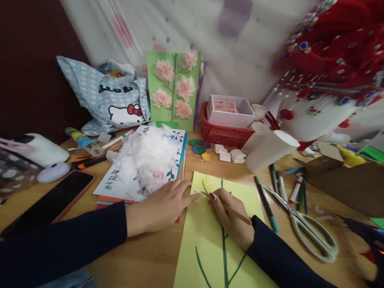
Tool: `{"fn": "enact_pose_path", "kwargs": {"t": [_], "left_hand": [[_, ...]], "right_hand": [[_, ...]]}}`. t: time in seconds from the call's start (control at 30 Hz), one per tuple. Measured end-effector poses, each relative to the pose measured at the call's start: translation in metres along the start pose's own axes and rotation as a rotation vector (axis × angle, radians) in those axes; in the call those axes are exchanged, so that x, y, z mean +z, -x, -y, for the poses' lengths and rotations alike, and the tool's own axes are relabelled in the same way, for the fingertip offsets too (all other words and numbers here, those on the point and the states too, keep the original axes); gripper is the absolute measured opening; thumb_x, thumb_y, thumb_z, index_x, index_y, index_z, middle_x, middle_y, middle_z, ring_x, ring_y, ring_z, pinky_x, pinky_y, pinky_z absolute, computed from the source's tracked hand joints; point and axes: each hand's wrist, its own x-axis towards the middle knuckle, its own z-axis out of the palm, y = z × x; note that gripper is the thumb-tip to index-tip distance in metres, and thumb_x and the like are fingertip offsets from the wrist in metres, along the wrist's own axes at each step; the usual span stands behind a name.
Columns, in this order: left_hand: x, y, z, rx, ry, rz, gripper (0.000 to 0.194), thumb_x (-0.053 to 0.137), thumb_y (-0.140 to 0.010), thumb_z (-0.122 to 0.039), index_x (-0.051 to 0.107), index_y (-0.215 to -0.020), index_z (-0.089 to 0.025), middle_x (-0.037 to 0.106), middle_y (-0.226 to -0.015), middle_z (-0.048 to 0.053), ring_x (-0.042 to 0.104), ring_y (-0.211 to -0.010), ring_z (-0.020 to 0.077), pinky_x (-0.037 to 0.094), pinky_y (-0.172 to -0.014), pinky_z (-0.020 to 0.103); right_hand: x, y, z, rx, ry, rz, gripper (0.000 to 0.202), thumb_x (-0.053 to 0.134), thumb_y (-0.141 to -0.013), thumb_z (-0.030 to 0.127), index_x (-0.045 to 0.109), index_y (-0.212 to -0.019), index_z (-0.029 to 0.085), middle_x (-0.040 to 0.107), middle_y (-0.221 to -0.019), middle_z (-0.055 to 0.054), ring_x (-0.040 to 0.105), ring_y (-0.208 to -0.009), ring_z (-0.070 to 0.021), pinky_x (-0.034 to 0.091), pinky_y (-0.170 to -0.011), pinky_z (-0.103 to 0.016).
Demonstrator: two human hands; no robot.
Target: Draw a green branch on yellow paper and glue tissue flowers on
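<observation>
- Two bare hands were at work over one yellow sheet, clock hours read from the middle of the view, with twelve o'clock pointing away from the person.
- One left hand, at seven o'clock, lay palm down and loosely open, its fingers reaching to the sheet's edge; it appeared to grip nothing.
- One right hand, at five o'clock, was closed around one thin wooden stick.
- One small white scrap lay on the sheet at six o'clock, between the stick's tip and the left hand; actual contact could not be told.
- The yellow sheet ran from the middle down to five and six o'clock, bearing one long green stem and at least four side strokes.
- One heap of white tissue sat at eight o'clock on stacked paper; one phone lay farther out that way.
- One green card stood at eleven o'clock with five pink flowers, and one checked bag at ten.
- One red basket, at two o'clock, held one white box.
- About six coloured discs lay near the centre.
- One white cylinder leaned at three o'clock.
- One pair of scissors and one teal-capped pen lay at four o'clock.
</observation>
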Motion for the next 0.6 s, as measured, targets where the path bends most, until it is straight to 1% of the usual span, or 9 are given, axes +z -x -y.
{"fn": "enact_pose_path", "kwargs": {"t": [0.1,0.2,0.3,0.33,0.4,0.43,0.5,0.53,0.6], "left_hand": [[-0.001,0.001,0.0,-0.005,0.037,-0.045,0.056,0.048,-0.085,0.002,0.046,-0.14,-0.009,0.054,-0.133,0.019,0.053,-0.123,0.0315,0.046,-0.102,0.045],[-0.009,0.0,0.004,0.021,0.069,-0.157,0.034,0.044,-0.095,-0.006,0.054,-0.127,-0.005,0.06,-0.126,0.018,0.056,-0.117,0.0279,0.047,-0.1,0.04],[-0.032,0.002,0.017,0.076,0.021,-0.253,0.024,0.042,-0.1,-0.012,0.062,-0.113,-0.01,0.065,-0.117,0.015,0.061,-0.104,0.0255,0.049,-0.089,0.038],[-0.043,0.004,0.023,0.077,-0.005,-0.268,0.023,0.043,-0.101,-0.014,0.065,-0.105,-0.013,0.068,-0.108,0.012,0.063,-0.095,0.0241,0.049,-0.084,0.037],[-0.066,0.012,0.036,0.054,-0.059,-0.275,0.023,0.046,-0.102,-0.017,0.068,-0.093,-0.015,0.07,-0.09,0.007,0.062,-0.083,0.0221,0.046,-0.079,0.036],[-0.077,0.017,0.042,0.024,-0.066,-0.29,0.023,0.048,-0.101,-0.017,0.068,-0.092,-0.016,0.07,-0.086,0.005,0.062,-0.081,0.0218,0.045,-0.078,0.036],[-0.093,0.029,0.053,-0.039,-0.04,-0.262,0.019,0.053,-0.1,-0.021,0.07,-0.091,-0.019,0.071,-0.083,0.002,0.062,-0.08,0.0207,0.043,-0.077,0.034],[-0.099,0.035,0.056,-0.069,-0.017,-0.231,0.017,0.057,-0.099,-0.024,0.071,-0.091,-0.02,0.071,-0.083,0.001,0.062,-0.081,0.0205,0.042,-0.078,0.034],[-0.103,0.044,0.061,-0.113,0.036,-0.151,0.013,0.063,-0.096,-0.028,0.072,-0.09,-0.022,0.071,-0.085,0.0,0.063,-0.084,0.0203,0.042,-0.081,0.033]], "right_hand": [[-0.003,0.003,0.0,0.039,-0.116,-0.074,0.037,0.039,-0.105,0.034,0.055,-0.075,0.02,0.059,-0.063,0.0,0.054,-0.054,-0.0118,0.041,-0.053,-0.023],[-0.006,0.007,-0.003,0.062,-0.249,-0.132,0.041,0.038,-0.106,0.036,0.056,-0.073,0.019,0.057,-0.061,0.0,0.053,-0.052,-0.0112,0.041,-0.051,-0.023],[-0.008,0.01,-0.008,0.095,-0.356,-0.175,0.043,0.038,-0.105,0.04,0.055,-0.071,0.019,0.057,-0.061,-0.001,0.051,-0.052,-0.0118,0.041,-0.052,-0.025],[-0.008,0.01,-0.009,0.116,-0.389,-0.189,0.044,0.039,-0.105,0.041,0.055,-0.07,0.019,0.056,-0.061,-0.001,0.051,-0.052,-0.0121,0.041,-0.052,-0.025],[-0.008,0.009,-0.011,0.163,-0.452,-0.216,0.046,0.04,-0.104,0.044,0.056,-0.07,0.019,0.056,-0.059,-0.001,0.051,-0.051,-0.0125,0.041,-0.05,-0.026],[-0.008,0.007,-0.011,0.187,-0.481,-0.23,0.047,0.041,-0.104,0.046,0.057,-0.069,0.019,0.056,-0.059,-0.001,0.051,-0.051,-0.0126,0.041,-0.05,-0.026],[-0.008,0.003,-0.009,0.232,-0.528,-0.262,0.049,0.043,-0.102,0.049,0.058,-0.067,0.018,0.056,-0.056,-0.002,0.051,-0.049,-0.0128,0.041,-0.047,-0.025],[-0.008,0.001,-0.008,0.254,-0.548,-0.276,0.05,0.045,-0.101,0.051,0.059,-0.066,0.018,0.056,-0.055,-0.002,0.051,-0.048,-0.0129,0.041,-0.046,-0.025],[-0.009,-0.004,-0.005,0.297,-0.597,-0.295,0.05,0.048,-0.099,0.054,0.06,-0.065,0.018,0.055,-0.053,-0.002,0.051,-0.046,-0.0132,0.041,-0.044,-0.025]]}}
